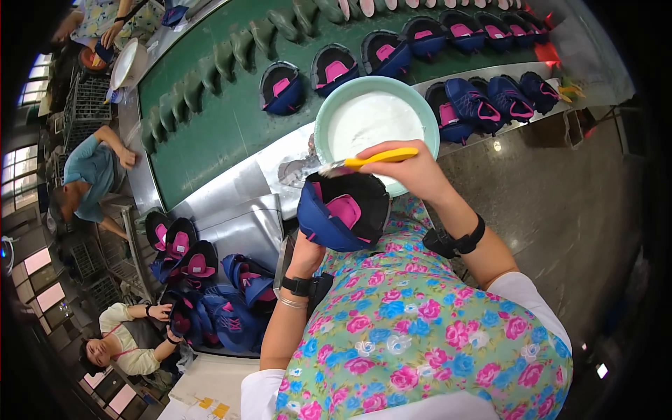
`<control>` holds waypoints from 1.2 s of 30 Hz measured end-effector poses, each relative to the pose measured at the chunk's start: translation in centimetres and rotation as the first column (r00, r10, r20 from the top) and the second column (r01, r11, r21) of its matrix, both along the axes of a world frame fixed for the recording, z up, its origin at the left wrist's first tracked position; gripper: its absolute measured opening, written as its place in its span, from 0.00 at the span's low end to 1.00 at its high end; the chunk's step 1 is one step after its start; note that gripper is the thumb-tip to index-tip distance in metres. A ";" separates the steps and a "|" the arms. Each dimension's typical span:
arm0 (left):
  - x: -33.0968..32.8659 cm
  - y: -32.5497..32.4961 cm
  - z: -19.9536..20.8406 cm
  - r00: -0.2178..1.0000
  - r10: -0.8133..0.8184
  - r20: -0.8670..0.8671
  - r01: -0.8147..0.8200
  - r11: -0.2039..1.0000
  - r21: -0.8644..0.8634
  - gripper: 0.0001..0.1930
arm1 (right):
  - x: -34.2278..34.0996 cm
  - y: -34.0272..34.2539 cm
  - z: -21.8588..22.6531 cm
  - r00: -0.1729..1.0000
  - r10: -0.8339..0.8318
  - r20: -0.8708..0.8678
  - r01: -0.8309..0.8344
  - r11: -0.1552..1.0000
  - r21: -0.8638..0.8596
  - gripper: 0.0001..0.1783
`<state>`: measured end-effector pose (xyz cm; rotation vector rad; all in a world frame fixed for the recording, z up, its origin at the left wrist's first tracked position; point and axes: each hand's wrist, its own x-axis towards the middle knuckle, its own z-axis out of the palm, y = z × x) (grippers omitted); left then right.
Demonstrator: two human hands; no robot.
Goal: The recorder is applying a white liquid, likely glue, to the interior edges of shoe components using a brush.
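left hand [308, 256]: holding navy-blue shoe upper [329, 222], just before the basin | right hand [414, 171]: closed around yellow-handled brush [383, 157], bristles at the upper's rim, contact i cannot tell | pale green basin [429, 112]: contains white substance [374, 120]

A shoe factory workshop: rows of unfinished blue shoes [387, 59] line a long green counter [217, 136], with co-workers [91, 175] alongside, wire crates [85, 94] and a bowl [432, 119] of white paste
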<state>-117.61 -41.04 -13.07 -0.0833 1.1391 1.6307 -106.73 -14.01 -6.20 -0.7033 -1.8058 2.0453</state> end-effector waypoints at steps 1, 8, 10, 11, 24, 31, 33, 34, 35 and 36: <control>0.0 0.2 0.0 1.000 -0.014 -0.014 0.014 1.000 -0.009 0.27 | -0.6 -0.5 0.5 1.000 0.030 0.006 -0.030 1.000 -0.004 0.11; -0.9 1.0 0.7 0.997 -0.028 -0.072 0.028 1.000 0.004 0.31 | -0.5 0.3 -0.1 0.990 -0.056 0.126 0.038 0.989 0.141 0.11; -1.1 1.4 1.4 0.992 -0.018 -0.125 0.018 1.000 -0.003 0.34 | 0.0 0.2 -0.1 0.986 -0.091 0.138 0.058 0.971 0.231 0.10; -1.2 1.5 1.8 0.988 -0.012 -0.156 0.011 1.000 -0.006 0.35 | 0.2 0.1 0.0 0.980 -0.106 0.166 0.055 0.956 0.289 0.10; -2.4 2.5 4.6 0.904 0.204 -0.376 -0.158 0.976 0.152 0.40 | 1.0 -2.1 3.9 0.923 -0.104 0.371 -0.037 0.934 0.355 0.18; -3.5 0.5 4.3 0.901 0.338 -0.270 -0.324 0.941 0.098 0.27 | 1.8 -2.4 7.3 0.991 0.064 0.118 -0.086 0.978 0.191 0.11; -3.7 0.1 4.3 0.912 0.334 -0.238 -0.340 0.940 0.016 0.20 | 1.2 -2.3 7.1 0.990 0.070 0.125 -0.099 0.966 0.238 0.10; -3.8 -0.1 4.4 0.916 0.331 -0.228 -0.319 0.943 0.089 0.18 | 0.9 -2.0 6.9 0.985 0.074 0.158 -0.113 0.959 0.259 0.09; -3.8 -0.3 4.5 0.914 0.341 -0.220 -0.324 0.940 0.107 0.15 | 0.7 -1.6 6.9 0.990 0.072 0.120 -0.103 0.955 0.278 0.08; -3.8 -0.3 4.6 0.913 0.347 -0.215 -0.322 0.936 0.143 0.13 | 0.4 -0.9 6.9 0.990 0.072 0.124 -0.106 0.952 0.286 0.07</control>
